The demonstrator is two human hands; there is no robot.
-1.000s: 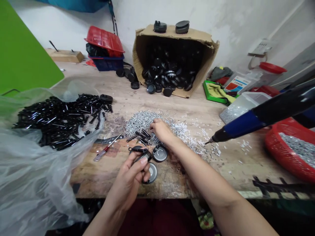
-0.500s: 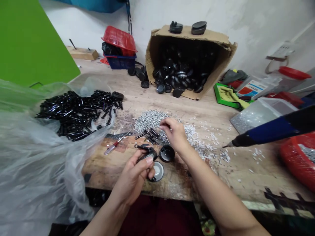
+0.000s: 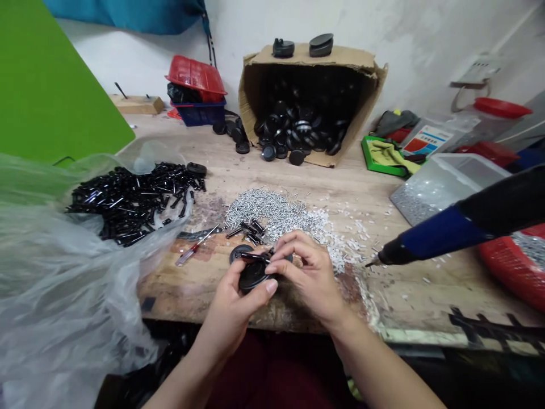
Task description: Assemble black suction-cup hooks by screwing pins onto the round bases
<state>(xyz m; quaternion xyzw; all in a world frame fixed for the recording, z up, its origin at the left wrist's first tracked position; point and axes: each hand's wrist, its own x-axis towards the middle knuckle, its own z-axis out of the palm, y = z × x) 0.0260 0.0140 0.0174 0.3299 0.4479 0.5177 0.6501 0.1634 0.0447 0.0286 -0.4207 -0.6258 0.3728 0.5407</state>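
Observation:
My left hand is closed around a round black plastic cap near the wooden bench's front edge. My right hand has its fingers pinched together over the top of the same cap, next to a thin black lever part; what the fingertips hold is too small to see. Just beyond both hands lies a heap of small silver screws, with a few short black pins beside it.
A clear plastic bag at the left holds a pile of black rods. A tipped cardboard box of black caps stands at the back. An electric screwdriver hangs at the right above a red basket. A small red-handled screwdriver lies on the bench.
My right hand left the screw heap and came back to the cap in my left hand. The left hand now has the cap raised, and the view shifted slightly.

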